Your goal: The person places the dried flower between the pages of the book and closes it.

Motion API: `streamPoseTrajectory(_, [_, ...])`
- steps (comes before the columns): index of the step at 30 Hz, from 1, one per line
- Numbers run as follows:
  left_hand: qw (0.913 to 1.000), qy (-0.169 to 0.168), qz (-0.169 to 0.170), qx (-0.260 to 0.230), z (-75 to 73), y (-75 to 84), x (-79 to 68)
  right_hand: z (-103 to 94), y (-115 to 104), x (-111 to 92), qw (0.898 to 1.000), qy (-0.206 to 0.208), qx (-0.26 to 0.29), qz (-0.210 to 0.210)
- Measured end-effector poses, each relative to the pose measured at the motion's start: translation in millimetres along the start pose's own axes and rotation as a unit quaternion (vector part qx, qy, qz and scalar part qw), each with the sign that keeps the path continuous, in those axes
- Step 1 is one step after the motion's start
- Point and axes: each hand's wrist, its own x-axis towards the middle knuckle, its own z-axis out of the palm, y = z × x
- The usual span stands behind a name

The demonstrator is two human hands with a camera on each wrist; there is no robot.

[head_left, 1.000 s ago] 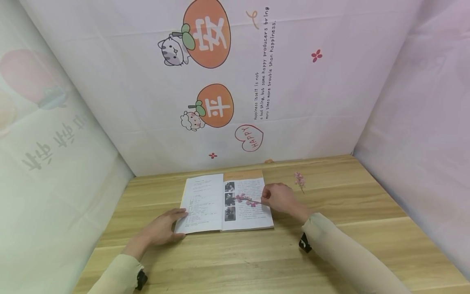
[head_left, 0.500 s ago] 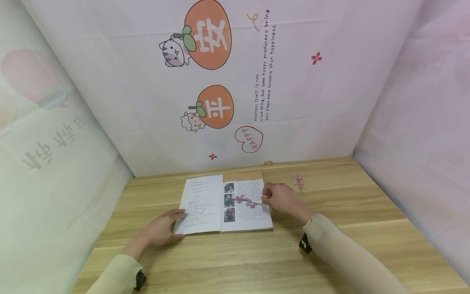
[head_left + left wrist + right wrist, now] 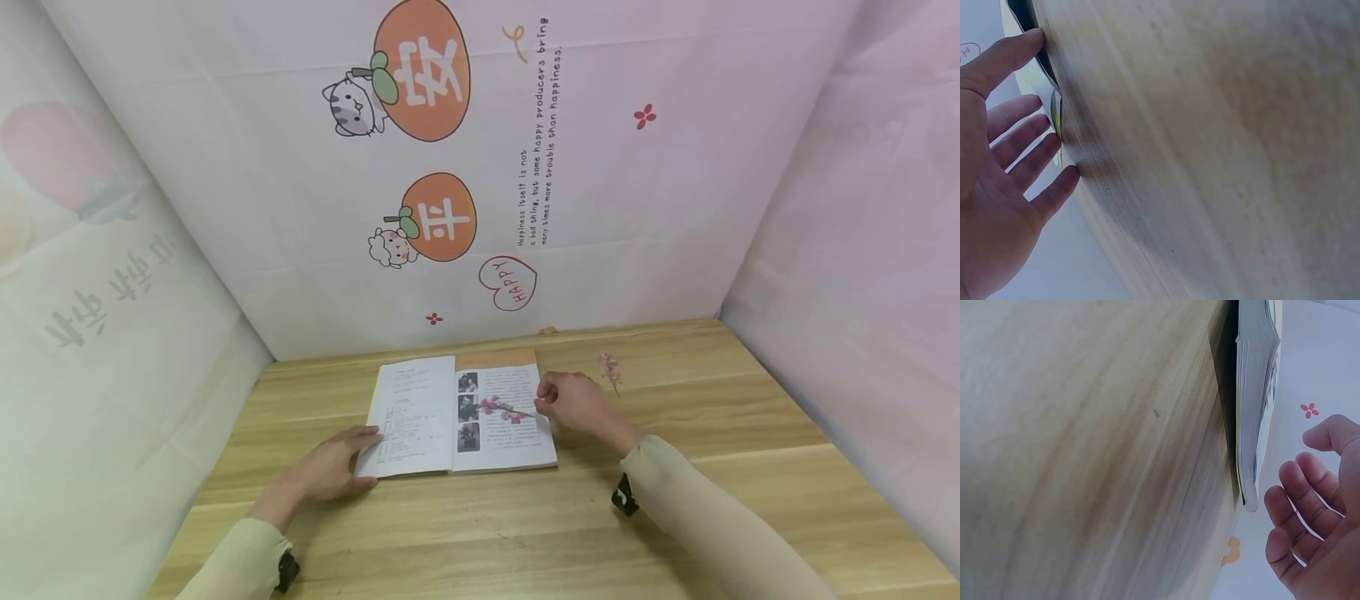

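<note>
An open book lies on the wooden table, printed pages up. Across its right page rests a pressed pink flower sprig, its stem toward the right edge. Just right of that stem end, my right hand hovers with loosely bent fingers; in the right wrist view the thumb and fingers of this hand are apart and hold nothing. At the book's lower left, my left hand rests its fingers on the left page's edge. In the left wrist view its fingers are fairly straight, thumb spread.
A second pink flower sprig lies on the table to the right, beyond the right hand. Printed cloth hangs at the back and both sides. A black strap with a device sits at the right wrist.
A second ago the right fingers pinched the sprig's stem end; now they have let go and the sprig lies on the page. The left hand stays in place.
</note>
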Motion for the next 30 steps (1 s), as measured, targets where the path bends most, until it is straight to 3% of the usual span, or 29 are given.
streamPoseTrajectory(30, [1.0000,-0.001,-0.002,-0.007,-2.5,3.3,-2.3,-8.9,3.3,0.3,1.000,0.009,0.005,-0.005])
